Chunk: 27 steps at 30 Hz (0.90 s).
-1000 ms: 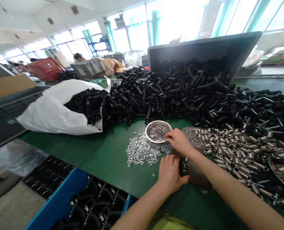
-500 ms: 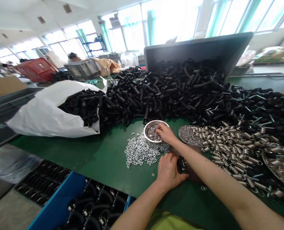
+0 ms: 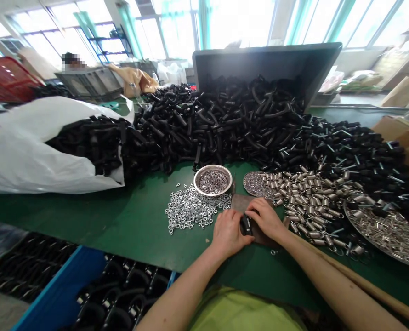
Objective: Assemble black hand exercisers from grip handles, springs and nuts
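My left hand (image 3: 228,232) and my right hand (image 3: 265,219) meet over a small black part (image 3: 246,225) that rests on a brown block (image 3: 241,202) on the green table (image 3: 139,220). Both hands have their fingers curled around the black part. Just beyond them stands a small metal bowl of nuts (image 3: 213,179), with loose silver nuts (image 3: 187,211) scattered to its left. A second flat dish (image 3: 256,183) of small parts sits to the right of the bowl.
A big heap of black handles (image 3: 246,124) spills from a tipped grey crate (image 3: 266,64). A white bag (image 3: 28,147) lies left, springs (image 3: 311,202) right, a blue bin (image 3: 63,299) at the near edge. Another person (image 3: 70,59) is far back.
My right hand drew back from the bowl of nuts and came down onto the black part beside my left hand. The view shifted right.
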Each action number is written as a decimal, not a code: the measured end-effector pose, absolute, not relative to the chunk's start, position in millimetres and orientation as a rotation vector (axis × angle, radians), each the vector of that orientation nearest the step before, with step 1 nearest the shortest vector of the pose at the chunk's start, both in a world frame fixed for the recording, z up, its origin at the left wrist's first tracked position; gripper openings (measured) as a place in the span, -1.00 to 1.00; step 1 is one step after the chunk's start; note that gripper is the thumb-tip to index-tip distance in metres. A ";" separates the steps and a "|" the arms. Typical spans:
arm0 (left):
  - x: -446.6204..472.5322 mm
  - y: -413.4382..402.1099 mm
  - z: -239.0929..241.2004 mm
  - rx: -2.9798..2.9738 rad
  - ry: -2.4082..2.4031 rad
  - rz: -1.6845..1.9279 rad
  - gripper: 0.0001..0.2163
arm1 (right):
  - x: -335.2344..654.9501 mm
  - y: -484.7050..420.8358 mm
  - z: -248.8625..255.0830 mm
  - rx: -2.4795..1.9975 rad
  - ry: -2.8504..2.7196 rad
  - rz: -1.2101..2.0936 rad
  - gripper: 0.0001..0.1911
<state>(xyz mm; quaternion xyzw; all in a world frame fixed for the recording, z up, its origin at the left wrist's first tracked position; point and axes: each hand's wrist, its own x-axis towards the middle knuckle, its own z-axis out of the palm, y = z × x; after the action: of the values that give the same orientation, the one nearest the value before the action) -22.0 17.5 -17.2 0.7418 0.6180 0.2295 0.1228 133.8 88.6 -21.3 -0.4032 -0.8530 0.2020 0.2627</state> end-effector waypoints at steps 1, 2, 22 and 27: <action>-21.7 17.5 -17.3 2.165 1.805 0.669 -0.52 | 131.3 87.2 -23.2 -1.085 -2.322 0.512 -0.84; -21.3 17.4 -17.5 2.165 1.807 0.671 -0.52 | 129.1 85.2 -24.4 -1.076 -2.340 0.477 -0.84; -14.9 17.2 -25.4 2.145 1.880 0.824 -0.42 | 150.2 66.2 -19.1 -1.332 -2.478 0.010 -0.81; -11.0 17.4 -27.6 2.289 1.885 0.695 -0.44 | 167.6 64.0 -15.4 -1.327 -2.417 0.140 -0.82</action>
<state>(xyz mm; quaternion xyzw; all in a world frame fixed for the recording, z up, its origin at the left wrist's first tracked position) -11.0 17.4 -27.6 0.7506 0.6183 0.2280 0.0479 167.6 64.0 -15.4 -0.4719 -0.8596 0.0498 0.1893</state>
